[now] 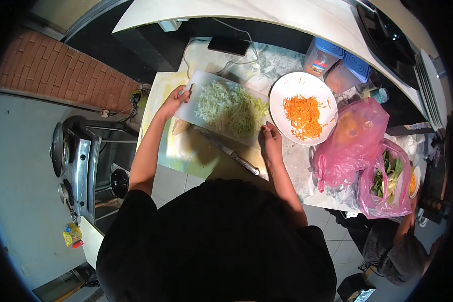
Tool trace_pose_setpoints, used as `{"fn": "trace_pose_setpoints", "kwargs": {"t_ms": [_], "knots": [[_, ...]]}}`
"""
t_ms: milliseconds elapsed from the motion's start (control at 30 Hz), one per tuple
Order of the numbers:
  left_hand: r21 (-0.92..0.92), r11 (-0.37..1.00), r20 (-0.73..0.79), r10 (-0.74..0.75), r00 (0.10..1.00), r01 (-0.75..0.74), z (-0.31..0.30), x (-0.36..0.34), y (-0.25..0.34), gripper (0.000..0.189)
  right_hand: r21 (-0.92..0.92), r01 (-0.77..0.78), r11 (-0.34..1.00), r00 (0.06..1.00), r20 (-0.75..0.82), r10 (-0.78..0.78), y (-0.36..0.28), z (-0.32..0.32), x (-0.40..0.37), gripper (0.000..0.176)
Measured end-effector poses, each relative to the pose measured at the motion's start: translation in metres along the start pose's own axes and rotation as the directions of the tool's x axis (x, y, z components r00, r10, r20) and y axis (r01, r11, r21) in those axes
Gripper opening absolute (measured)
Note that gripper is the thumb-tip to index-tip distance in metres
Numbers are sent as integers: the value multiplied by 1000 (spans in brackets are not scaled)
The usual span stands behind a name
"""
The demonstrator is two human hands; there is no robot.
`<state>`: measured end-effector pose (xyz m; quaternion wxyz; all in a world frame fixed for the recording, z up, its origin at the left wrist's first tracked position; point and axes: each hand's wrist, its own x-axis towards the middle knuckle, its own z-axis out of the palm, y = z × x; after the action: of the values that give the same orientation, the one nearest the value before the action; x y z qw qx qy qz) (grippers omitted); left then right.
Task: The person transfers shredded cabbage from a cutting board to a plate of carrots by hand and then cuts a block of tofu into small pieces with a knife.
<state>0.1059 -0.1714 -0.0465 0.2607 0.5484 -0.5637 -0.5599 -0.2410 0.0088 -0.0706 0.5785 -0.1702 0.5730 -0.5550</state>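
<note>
A white cutting board (pixel 189 108) carries a heap of shredded cabbage (pixel 229 108). My left hand (pixel 174 102) is closed on the board's left edge, thumb on top. At the lower right corner my right hand (pixel 272 143) grips the same board with bent fingers. A shadow lies below the board, which seems raised off the table. Just under its near edge lies a knife (pixel 240 160), its handle pointing toward my right forearm. Right of the board, close to my right hand, sits a white bowl (pixel 282 88) with shredded carrot (pixel 304 117) in it.
Pink plastic bags (pixel 355 133) stand at the right, one with leafy greens (pixel 387 176). Blue-lidded containers (pixel 322 55) and a phone (pixel 228 46) with a cable are at the back. A shelf overhangs the table. Another person (pixel 397 251) is at lower right; a stove (pixel 83 171) stands left.
</note>
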Motion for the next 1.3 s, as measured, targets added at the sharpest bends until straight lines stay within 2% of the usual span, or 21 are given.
{"fn": "trace_pose_setpoints", "kwargs": {"t_ms": [100, 267, 333, 400, 467, 600, 667, 700, 733, 800, 867, 933, 1000, 1033, 1067, 1100, 1133, 1167, 1200, 1233, 1300], "knots": [[-107, 994, -4, -38, 999, 38, 3, -12, 8, 21, -24, 22, 999, 999, 27, -22, 13, -4, 9, 41], [-153, 988, 25, 2, 1000, 1, 1, -34, 4, 22, 23, -33, 999, 999, 4, 33, 3, 0, 3, 41], [-163, 987, 29, -7, 1000, 11, 0, -47, 4, 23, 85, -82, 993, 991, 117, 71, 7, 0, 9, 40], [-192, 981, -62, -34, 997, 21, 0, -59, 7, 25, 98, -61, 993, 986, 161, 45, 30, 0, 21, 38], [-196, 980, -165, -59, 984, 26, 0, -70, 12, 26, 59, 58, 997, 970, 231, -71, 24, 6, 12, 41], [-311, 950, -147, -35, 989, -13, 4, -85, 35, 27, 1, 67, 998, 979, 193, -66, -30, 10, -22, 45], [-338, 941, -123, -54, 991, 9, 19, -95, 62, 28, -148, 89, 985, 990, 118, -71, -39, 5, -23, 41], [-389, 920, -177, -117, 977, 39, 29, -96, 71, 30, -24, 48, 999, 988, 147, -44, -39, -2, -18, 48], [-437, 897, -230, -176, 957, 60, 38, -95, 80, 33, -24, 54, 998, 988, 146, -50, -48, -7, -16, 48], [-386, 922, -243, -138, 960, 34, 59, -91, 91, 31, -103, 100, 990, 988, 129, -86, -70, -20, -17, 47], [-371, 927, -52, 35, 998, -52, 78, -82, 99, 31, -179, 137, 974, 989, 73, -126, -87, -34, -13, 44], [-420, 904, -22, 78, 997, -80, 100, -72, 100, 31, -261, 164, 951, 986, 35, -161, -108, -47, -12, 43], [-504, 860, 14, 97, 995, -77, 117, -62, 102, 30, -490, 235, 839, 959, -25, -283, -121, -61, -6, 49], [-519, 850, -8, 102, 995, -92, 126, -62, 104, 29, -492, 232, 840, 958, -37, -286, -124, -63, -11, 49], [-519, 850, 3, 107, 994, -90, 133, -61, 108, 29, -694, 369, 618, 845, -27, -534, -128, -63, -14, 53], [-489, 864, -24, 123, 992, -119, 138, -59, 112, 29, -846, 419, 330, 678, 51, -733, -135, -59, -20, 57], [-458, 877, -51, 137, 989, -145, 142, -58, 114, 29, -821, 487, 297, 682, 145, -717, -148, -45, -33, 64], [-455, 879, -40, 137, 990, -140, 144, -55, 114, 29, -816, 563, 128, 583, 283, -762, -150, -31, -39, 63], [-449, 883, -33, 137, 990, -137, 146, -51, 111, 30, -771, 636, 29, 532, 411, -740, -154, -16, -45, 64], [-441, 888, -26, 137, 990, -135, 148, -48, 109, 30, -720, 694, -1, 524, 506, -686, -150, 0, -46, 64], [-402, 905, -15, 146, 989, -140, 153, -44, 103, 31, -645, 750, -143, 439, 648, -622, -140, 28, -40, 65]]}}
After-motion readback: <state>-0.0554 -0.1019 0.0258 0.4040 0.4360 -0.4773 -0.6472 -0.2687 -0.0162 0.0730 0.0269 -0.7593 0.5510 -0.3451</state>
